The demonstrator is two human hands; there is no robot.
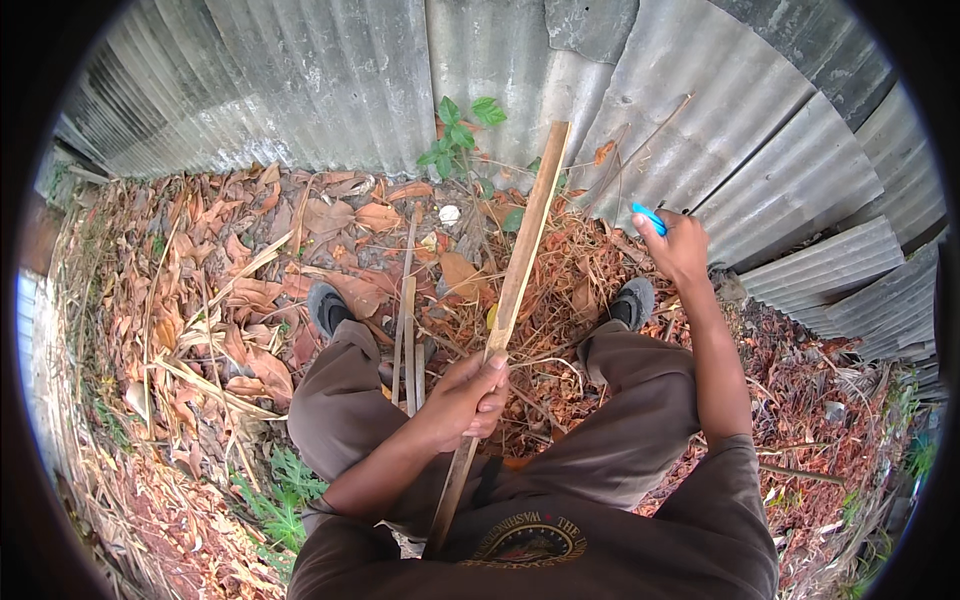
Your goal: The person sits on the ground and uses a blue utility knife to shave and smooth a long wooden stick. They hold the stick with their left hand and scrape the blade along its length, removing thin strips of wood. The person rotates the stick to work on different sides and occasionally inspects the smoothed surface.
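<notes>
Left hand (463, 402) is wrapped snug round a long wooden slat (531, 240). Right hand (680, 247), further right, is curled up round a blue handle (650, 218)

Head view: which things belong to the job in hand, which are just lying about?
Job in hand:
- long flat strip, gripped by the left hand
- blue object, kind unclear, in the right hand

Lying about:
- dry leaves
- small white object
- narrow strips, possibly related

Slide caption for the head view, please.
Left hand grips a long strip over dry leaves; right hand holds a blue object near corrugated sheeting.
</notes>
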